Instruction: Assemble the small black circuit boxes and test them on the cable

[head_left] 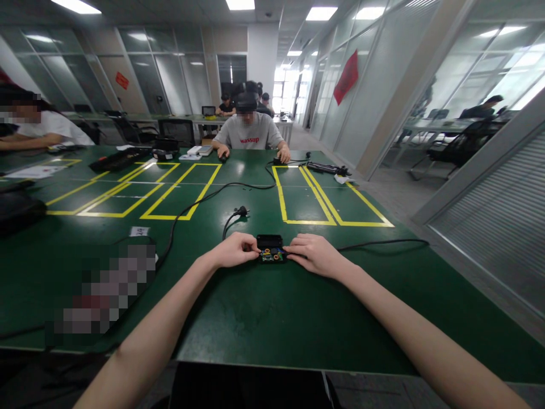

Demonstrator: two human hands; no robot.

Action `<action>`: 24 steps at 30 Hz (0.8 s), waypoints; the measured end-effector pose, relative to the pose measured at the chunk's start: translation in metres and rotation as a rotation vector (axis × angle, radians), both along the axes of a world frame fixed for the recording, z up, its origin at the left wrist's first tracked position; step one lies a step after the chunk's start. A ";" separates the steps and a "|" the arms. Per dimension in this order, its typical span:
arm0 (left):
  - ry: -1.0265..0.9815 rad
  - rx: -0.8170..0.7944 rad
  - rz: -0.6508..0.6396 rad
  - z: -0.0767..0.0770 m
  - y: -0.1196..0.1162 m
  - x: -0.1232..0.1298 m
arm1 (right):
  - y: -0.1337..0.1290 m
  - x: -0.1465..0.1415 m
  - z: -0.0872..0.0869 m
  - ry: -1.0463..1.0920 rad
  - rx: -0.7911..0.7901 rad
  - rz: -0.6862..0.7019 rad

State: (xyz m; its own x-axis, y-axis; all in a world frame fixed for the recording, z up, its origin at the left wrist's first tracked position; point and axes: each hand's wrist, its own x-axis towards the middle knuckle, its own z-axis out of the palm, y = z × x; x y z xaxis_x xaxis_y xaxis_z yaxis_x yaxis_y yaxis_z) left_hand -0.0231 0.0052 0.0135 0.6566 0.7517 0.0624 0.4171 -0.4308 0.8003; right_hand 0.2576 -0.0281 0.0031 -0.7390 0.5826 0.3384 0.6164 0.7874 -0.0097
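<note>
A small black power adapter case [269, 240] lies open on the green table in front of me. Inside its lower half a circuit board [267, 257] with copper-coloured coils and some blue parts is exposed. My left hand [233, 250] pinches the left end of the case, thumb and fingertips closed together. At the right end the fingers of my right hand [314, 254] are closed on the case, where a black cable [383, 244] leads off to the right; exactly what lies under the fingertips is hidden. Just behind my left hand, a short cord ends in a black plug [242, 212].
Yellow tape rectangles [284, 196] mark the green table [238, 324]. A long black cable [172, 227] runs across it from a blurred-out object [113, 287] at left. A person [251, 128] sits opposite; a folded black tripod-like object [327, 168] lies far right.
</note>
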 end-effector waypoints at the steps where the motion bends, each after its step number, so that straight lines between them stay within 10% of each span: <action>1: 0.002 0.006 -0.001 0.000 0.000 0.000 | 0.000 0.000 -0.001 0.012 -0.009 0.002; 24: 0.038 0.035 -0.023 0.001 0.001 -0.001 | -0.001 0.000 0.003 0.183 -0.262 0.005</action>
